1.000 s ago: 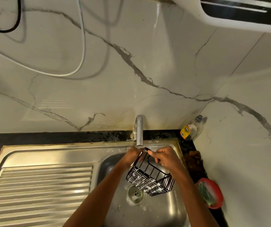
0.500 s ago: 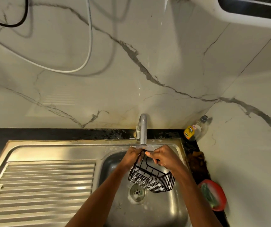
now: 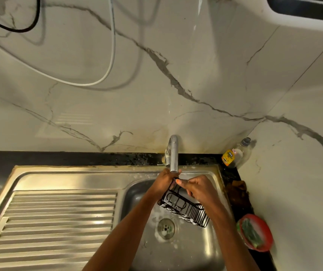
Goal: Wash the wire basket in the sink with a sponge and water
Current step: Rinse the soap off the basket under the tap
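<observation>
A black wire basket (image 3: 184,210) with white suds along its bottom edge hangs tilted over the steel sink bowl (image 3: 196,247), just below the faucet spout (image 3: 174,153). My left hand (image 3: 165,181) grips its upper left rim right under the spout. My right hand (image 3: 199,189) pinches the upper rim beside it, thumb pointing left. A green sponge (image 3: 251,234) lies in a red dish (image 3: 266,231) on the counter to the right of the sink. Whether water runs from the spout is unclear.
The ribbed steel drainboard (image 3: 55,218) fills the left. The drain (image 3: 166,227) lies below the basket with foam around it. A dish soap bottle (image 3: 235,155) stands in the back right corner. A dark brown cloth (image 3: 237,194) sits on the black counter edge.
Both hands have lifted the basket closer to the spout, and the basket has tipped so its soapy bottom faces more downward. The view has shifted slightly.
</observation>
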`<state>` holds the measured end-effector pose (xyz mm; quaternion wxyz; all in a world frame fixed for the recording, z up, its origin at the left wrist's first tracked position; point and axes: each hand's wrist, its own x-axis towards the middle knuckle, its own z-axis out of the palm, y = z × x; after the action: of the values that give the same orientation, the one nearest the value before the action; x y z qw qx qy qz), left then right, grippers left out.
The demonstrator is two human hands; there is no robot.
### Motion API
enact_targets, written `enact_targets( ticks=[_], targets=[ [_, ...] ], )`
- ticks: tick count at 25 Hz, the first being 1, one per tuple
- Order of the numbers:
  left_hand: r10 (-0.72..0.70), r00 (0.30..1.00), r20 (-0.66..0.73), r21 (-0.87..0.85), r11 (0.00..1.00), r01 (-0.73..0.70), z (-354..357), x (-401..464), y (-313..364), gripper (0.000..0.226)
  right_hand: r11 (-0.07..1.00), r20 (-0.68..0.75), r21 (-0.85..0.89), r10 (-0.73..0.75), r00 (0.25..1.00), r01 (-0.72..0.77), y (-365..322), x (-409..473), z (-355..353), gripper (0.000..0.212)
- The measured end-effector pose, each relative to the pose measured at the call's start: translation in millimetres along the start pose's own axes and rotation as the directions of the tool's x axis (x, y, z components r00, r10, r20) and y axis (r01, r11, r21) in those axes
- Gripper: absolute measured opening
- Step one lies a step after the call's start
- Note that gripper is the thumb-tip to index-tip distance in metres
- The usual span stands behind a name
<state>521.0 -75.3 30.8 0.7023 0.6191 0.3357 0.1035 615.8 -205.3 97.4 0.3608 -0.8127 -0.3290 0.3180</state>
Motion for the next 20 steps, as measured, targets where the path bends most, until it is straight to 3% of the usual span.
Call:
enact_targets(
  ticks=[3, 6, 8, 10, 12, 14, 17, 20],
  targets=[
    [-0.005, 0.999, 0.036, -0.011, 1.0, 0.005, -0.3, -7.9, -14.9, 0.03, 0.995, -0.065, -0.031, -0.094, 0.993, 0.092, -1.2, -11.4, -26.7, 0.072],
    [-0.043, 0.998, 0.04, -0.044, 0.998, 0.044, 4.9, -8.6, -21.0, 0.024, 0.987, -0.123, -0.101, -0.138, 0.983, 0.126, -3.3, -24.3, -40.4, 0.073],
    [-0.104, 0.994, 0.02, -0.017, 0.994, 0.104, 5.5, -2.0, -17.1, 0.036, 0.993, -0.155, -0.036, -0.112, 0.981, 0.108, -2.0, -21.1, -40.3, 0.074],
    [-0.15, 0.988, -0.037, 0.064, 0.986, 0.152, 3.9, -3.3, -11.7, 0.03, 0.99, -0.162, 0.109, -0.076, 0.984, 0.094, 0.4, -14.3, -41.8, 0.077],
    [-0.099, 0.995, -0.008, 0.083, 0.992, 0.1, 3.9, -4.9, -1.2, 0.034, 0.987, -0.093, 0.122, -0.089, 0.992, 0.1, 1.0, -7.6, -38.3, 0.072],
    [-0.07, 0.997, 0.041, 0.011, 0.998, 0.07, 10.2, -6.8, 12.3, 0.048, 0.996, -0.064, 0.03, -0.084, 0.994, 0.086, 0.0, -5.7, -25.2, 0.065],
    [-0.052, 0.995, 0.084, -0.019, 0.998, 0.054, 15.7, -4.3, 22.1, 0.053, 0.999, -0.093, -0.007, -0.035, 0.995, 0.035, 0.8, -7.6, -8.3, 0.062],
    [0.032, 0.996, 0.087, 0.088, 0.995, -0.04, 8.8, 6.2, 1.7, 0.056, 0.998, -0.168, -0.033, -0.053, 0.984, 0.049, -2.7, -21.0, -16.4, 0.057]
  ],
)
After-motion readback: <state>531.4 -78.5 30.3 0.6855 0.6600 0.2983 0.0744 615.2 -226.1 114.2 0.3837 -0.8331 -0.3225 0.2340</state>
